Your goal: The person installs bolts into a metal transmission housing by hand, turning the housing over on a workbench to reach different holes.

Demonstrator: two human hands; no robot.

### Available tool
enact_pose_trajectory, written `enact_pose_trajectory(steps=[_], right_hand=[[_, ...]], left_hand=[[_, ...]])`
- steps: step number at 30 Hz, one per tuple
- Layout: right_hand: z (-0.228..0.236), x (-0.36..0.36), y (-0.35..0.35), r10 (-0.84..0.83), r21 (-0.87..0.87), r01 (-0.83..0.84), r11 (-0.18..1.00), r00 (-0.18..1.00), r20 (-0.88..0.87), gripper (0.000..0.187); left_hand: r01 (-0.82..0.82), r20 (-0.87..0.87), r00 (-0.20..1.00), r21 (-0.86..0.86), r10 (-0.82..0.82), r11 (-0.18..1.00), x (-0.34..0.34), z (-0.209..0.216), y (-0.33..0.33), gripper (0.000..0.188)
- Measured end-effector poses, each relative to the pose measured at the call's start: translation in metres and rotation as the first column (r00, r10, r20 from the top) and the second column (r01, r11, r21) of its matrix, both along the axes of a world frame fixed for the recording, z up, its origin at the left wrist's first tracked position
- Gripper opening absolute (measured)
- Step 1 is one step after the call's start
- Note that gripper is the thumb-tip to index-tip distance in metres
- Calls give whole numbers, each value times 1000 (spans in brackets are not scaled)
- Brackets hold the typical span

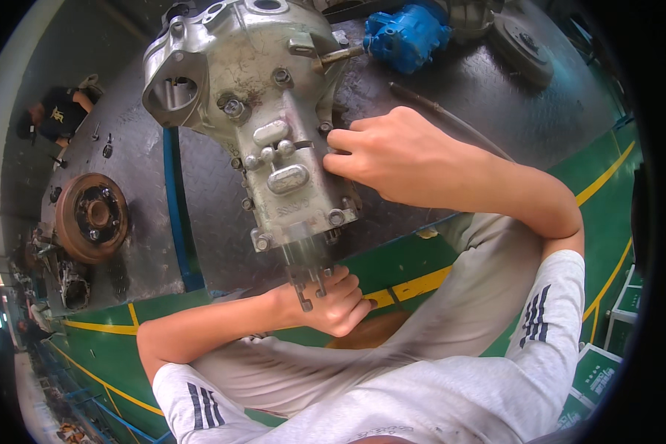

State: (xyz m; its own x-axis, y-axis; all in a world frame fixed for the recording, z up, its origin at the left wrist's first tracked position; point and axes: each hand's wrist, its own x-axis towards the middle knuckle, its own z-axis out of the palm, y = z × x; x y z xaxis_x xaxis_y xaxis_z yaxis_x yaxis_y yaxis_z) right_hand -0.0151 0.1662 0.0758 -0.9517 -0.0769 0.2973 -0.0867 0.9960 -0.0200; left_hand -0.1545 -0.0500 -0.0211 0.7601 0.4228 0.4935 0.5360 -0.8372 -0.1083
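A silver-grey cast gearbox [296, 174] lies on a dark metal bench, its narrow end toward me. Several bolts sit around its casing, among them a bolt [336, 217] at the near right corner. Shift rods with notched ends [307, 274] stick out of the near end. My right hand [381, 155] is at the casing's right side, fingers curled in against it just below a flange bolt [325, 129]; what the fingertips hold is hidden. Beneath the rod ends is my left hand [333, 303], closed in a loose fist. The rods partly cover it, and its grip is hidden.
A blue pump-like part [407, 37] sits beyond the casing, with a long metal bar [451, 118] nearby. A rusty brake drum [91, 218] lies left, and a round disc part [522, 48] far right. Another person [59, 111] is at the far left. Green boxes [596, 374] stand right.
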Motion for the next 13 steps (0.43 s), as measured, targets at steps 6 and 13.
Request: enact_pose_trajectory(steps=[6, 13], right_hand=[[-3, 5, 3, 30, -123, -26, 992, 999, 27, 17], [15, 16, -7, 42, -194, -40, 980, 999, 6, 17]], left_hand=[[75, 2, 997, -23, -75, 997, -2, 0, -2, 41], [111, 17, 994, -35, -110, 993, 6, 46, -27, 51]])
